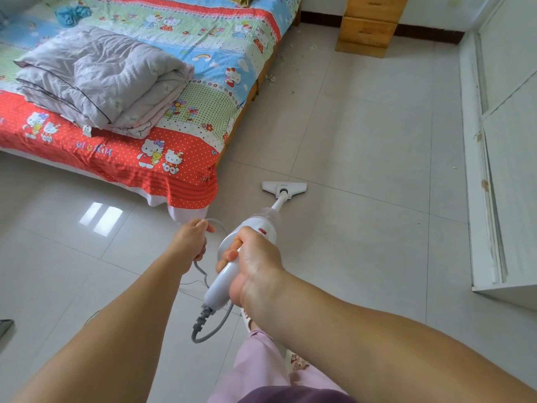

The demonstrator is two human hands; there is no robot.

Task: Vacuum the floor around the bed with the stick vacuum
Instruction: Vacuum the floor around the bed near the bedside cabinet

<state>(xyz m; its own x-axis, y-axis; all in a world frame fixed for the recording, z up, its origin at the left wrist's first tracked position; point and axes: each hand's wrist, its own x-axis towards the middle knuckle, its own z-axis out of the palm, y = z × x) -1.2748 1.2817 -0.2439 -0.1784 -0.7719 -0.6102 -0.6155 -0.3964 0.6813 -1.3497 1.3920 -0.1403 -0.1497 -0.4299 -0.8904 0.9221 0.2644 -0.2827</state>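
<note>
A white stick vacuum (263, 225) slants down to the tiled floor, and its flat floor head (284, 188) lies on the tiles just right of the bed's near corner. My right hand (255, 263) grips the vacuum's handle. My left hand (190, 238) holds a loop of the grey power cord (215, 330), which hangs below the handle. The bed (162, 158) with its bright cartoon sheet fills the upper left. Small white scraps of debris (271, 78) lie on the floor along the bed's right side.
A folded grey quilt (98, 82) lies on the bed. A wooden drawer unit (369, 24) stands against the far wall. A white cabinet (499, 158) lines the right side. Open tiled floor (363, 135) stretches between bed and cabinet. My pink trouser legs (261, 362) show below.
</note>
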